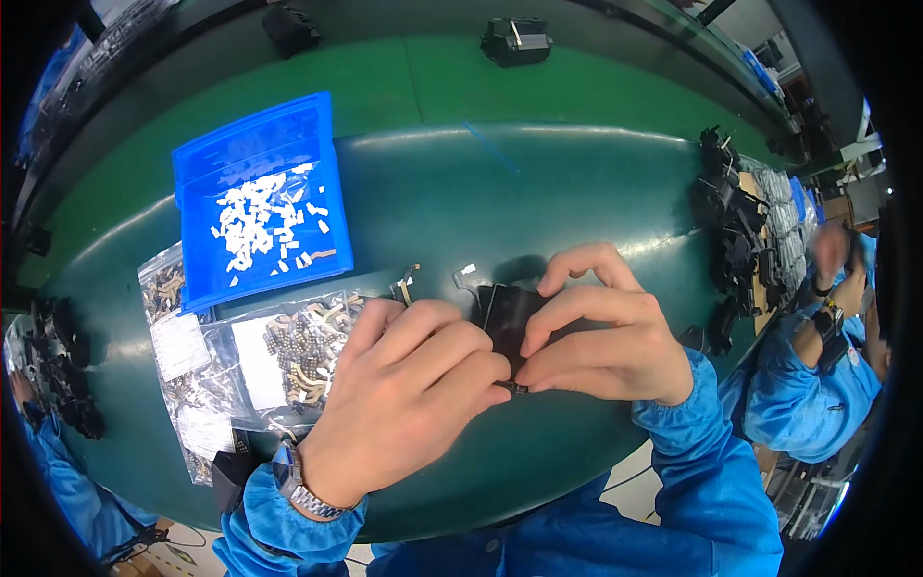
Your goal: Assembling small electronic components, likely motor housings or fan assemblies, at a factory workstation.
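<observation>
A flat black rectangular part [511, 315] sits just above the green table, between my two hands. My right hand [615, 337] grips its right side and near edge, thumb and fingertips pressed together at the near corner. My left hand [413, 394], a metal watch on its wrist, curls its fingers against the near left edge of the same part. What exactly lies between those left fingertips is hidden. A short flex cable with a white end [466, 277] stands out beside the part's far left corner. Another small flex cable [408, 283] lies beyond my left knuckles.
A blue bin [341, 231] with many small white pieces stands at the far left, on clear bags of flex cables [308, 351]. Black parts [731, 212] are piled along the right side. Co-workers in blue sleeves [803, 394] sit right and left. Another black unit [517, 43] stands beyond the table.
</observation>
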